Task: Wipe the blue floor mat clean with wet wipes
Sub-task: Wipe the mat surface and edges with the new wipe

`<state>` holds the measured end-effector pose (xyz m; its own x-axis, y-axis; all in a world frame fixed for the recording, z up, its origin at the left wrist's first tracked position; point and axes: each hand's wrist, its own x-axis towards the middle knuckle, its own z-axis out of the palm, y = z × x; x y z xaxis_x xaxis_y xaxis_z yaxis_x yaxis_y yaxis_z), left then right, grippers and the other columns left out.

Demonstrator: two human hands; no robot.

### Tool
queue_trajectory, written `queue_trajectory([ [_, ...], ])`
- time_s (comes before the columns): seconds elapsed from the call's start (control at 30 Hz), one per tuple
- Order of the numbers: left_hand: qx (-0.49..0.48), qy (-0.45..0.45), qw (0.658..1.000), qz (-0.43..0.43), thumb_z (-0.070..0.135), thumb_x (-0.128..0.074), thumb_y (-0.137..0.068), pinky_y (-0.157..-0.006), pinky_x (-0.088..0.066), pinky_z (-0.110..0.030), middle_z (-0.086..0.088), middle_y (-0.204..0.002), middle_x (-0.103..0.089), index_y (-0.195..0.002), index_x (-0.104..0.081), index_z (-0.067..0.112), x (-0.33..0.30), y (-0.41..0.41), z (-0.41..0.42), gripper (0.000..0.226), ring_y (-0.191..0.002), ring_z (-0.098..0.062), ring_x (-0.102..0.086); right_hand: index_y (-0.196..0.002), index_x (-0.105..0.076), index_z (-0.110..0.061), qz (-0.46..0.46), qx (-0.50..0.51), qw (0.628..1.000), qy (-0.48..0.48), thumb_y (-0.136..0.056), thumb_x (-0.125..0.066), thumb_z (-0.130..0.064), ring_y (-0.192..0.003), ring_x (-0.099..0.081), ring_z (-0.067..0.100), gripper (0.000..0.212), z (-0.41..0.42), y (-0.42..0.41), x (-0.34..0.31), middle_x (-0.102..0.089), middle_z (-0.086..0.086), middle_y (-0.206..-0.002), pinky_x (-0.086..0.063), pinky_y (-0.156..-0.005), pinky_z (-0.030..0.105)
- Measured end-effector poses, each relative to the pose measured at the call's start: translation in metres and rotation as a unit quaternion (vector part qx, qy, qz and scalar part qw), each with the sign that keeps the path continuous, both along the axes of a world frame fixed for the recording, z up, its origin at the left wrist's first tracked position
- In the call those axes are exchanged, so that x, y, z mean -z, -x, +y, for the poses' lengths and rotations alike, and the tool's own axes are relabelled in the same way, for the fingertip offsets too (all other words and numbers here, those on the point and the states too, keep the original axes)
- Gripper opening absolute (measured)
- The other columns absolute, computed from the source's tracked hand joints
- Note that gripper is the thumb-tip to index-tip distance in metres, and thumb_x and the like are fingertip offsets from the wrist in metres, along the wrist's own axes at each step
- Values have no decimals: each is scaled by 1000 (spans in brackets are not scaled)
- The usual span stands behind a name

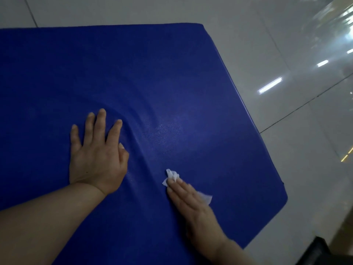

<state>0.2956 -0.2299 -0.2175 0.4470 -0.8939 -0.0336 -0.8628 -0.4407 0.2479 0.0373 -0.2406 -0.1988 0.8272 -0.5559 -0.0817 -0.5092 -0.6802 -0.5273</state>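
Blue floor mat [172, 73] lies flat on shiny pale floor tiles [286, 35] and fills most of the view. Its far edge and right edge both show, and two of its corners can be seen on the right side. The left hand [96, 155] rests flat on the mat, palm down, with the fingers straight and spread apart. The mat bunches up into soft curved wrinkles just beside that hand, on its right. The right hand [193, 205] lies nearer the right edge of the mat, with its fingers straight and pressed close together. It presses a white wet wipe [172, 175] down onto the mat. The wipe is crumpled, and bits of it poke out past the fingertips and at the far side of the hand. The rest of the wipe is hidden under the hand, so its full shape cannot be told. A dark thing [328, 253] sits in the bottom right corner, maybe a box, but it is too cut off to tell.
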Motion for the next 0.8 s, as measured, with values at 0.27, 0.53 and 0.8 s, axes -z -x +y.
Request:
queue_trajectory([
  [0.27,-4,-2,1000,21,22,-45,-92,-114,-6,-57,-20,-156,-20,-142,-39,7,-1,0,-1,53,-145,-35,-14,-148,-31,-14,13,321,946,48,-83,-45,22,-145,-14,9,76,-90,20,-1,-22,-3,-157,-19,-119,37],
  [0.53,-2,-5,1000,13,31,-30,-89,-112,-9,-60,-20,-154,-21,-140,-38,7,1,0,-1,58,-143,-37,-16,-152,-19,-25,45,-16,997,68,-94,-38,-9,-146,-17,14,63,25,62,3,-13,-8,-160,-14,-118,31],
  [0.8,-10,0,999,39,32,-32,-90,-108,-19,-68,-17,-155,-15,-141,-32,9,12,-3,-2,56,-143,-37,-12,-149,-24,-20,51,396,917,7,-84,-42,22,-146,-9,9,79,-60,101,-10,-15,-11,-157,-18,-118,49],
])
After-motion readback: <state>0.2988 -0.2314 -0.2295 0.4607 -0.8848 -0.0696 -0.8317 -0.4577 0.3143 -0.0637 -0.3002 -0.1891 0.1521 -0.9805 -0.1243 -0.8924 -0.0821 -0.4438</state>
